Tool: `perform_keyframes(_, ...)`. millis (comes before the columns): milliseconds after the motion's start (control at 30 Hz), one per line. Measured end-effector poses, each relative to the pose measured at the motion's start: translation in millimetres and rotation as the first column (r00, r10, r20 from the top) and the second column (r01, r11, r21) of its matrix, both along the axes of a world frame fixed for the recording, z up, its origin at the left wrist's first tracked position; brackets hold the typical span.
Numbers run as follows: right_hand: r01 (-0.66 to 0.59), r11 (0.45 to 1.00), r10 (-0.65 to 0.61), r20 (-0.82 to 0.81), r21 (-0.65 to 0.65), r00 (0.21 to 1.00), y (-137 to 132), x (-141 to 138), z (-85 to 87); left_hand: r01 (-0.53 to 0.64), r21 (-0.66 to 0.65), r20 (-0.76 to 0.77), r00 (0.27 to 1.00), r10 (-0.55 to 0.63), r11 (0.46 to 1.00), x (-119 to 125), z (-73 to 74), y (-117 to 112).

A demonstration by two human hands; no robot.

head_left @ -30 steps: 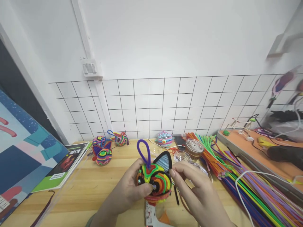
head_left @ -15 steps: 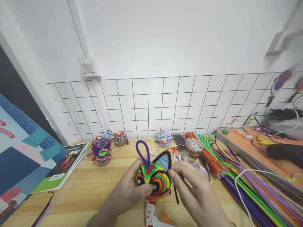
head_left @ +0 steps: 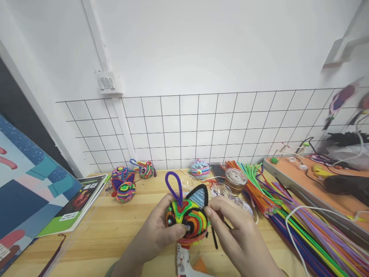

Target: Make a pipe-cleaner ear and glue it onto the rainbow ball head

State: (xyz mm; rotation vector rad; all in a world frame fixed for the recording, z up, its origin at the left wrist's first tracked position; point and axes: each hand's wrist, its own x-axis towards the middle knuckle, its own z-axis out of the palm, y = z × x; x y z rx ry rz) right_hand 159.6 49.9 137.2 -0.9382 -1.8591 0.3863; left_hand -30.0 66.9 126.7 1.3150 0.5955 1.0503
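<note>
In the middle of the head view, my left hand (head_left: 157, 232) is closed around a round pipe-cleaner ornament (head_left: 198, 221) striped in green, yellow, red, orange and black. A purple loop (head_left: 169, 181) rises from its top, and it has shiny eyes. My right hand (head_left: 235, 231) pinches the lower corner of a blue ear with a black edge (head_left: 198, 198) against the ornament's upper right side. Black pipe-cleaner ends (head_left: 214, 237) hang below those fingers. Under the ornament lies a white glue gun (head_left: 184, 261), its front end hidden.
Finished striped ornaments (head_left: 125, 190) sit at the back left, near a magazine (head_left: 86, 200). Another ball (head_left: 200, 169) rests by the wall. Clear domes (head_left: 221, 189) and a spool (head_left: 236, 179) stand behind my right hand. Bundled pipe cleaners (head_left: 314, 231) and a white cable (head_left: 291, 231) lie right.
Almost nothing differs. Both hands keep their hold, and the ear tilts very slightly to the left against the ornament.
</note>
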Motion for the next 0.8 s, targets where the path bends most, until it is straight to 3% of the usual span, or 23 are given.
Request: perform_keyframes(800,0.035,0.999,-0.035,0.051,0.000,0.998,4.2,1.8,0.3,-0.024,-0.087,0.028,0.999,0.027,0.996,7.1,7.5,-1.9)
